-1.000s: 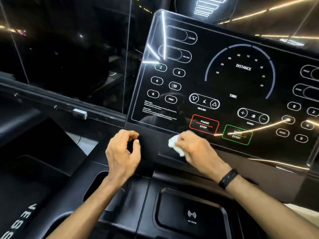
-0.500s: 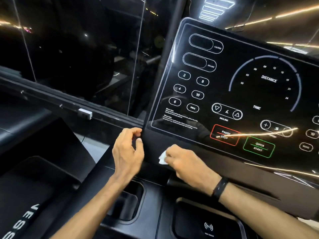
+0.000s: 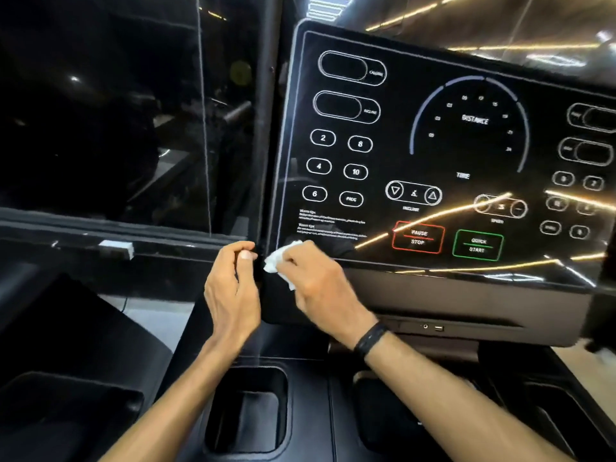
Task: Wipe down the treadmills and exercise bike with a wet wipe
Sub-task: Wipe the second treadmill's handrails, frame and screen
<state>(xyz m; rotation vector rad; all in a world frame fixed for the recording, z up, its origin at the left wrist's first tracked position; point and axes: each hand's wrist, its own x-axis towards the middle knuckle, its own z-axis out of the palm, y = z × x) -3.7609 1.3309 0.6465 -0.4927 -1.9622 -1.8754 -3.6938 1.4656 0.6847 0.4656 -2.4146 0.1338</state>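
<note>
— Treadmill console fills most of the view, glossy black, its lower left corner right where both hands meet. Which step is this, do you reckon?

— Wiping the first machine's panel, I'd say, down at that corner. Below it sits a cup holder, untouched as far as I can judge.

— And the hands?

— Right hand, with a black wristband, has its fingers curled around the wet wipe, pressing it on the console's bottom left edge. Left hand is just beside it, fingers bent toward the thumb, holding nothing I can see.

— Next move?

— Probably sweep the wipe across the panel, lightly, so the PAUSE STOP button isn't triggered.
</note>
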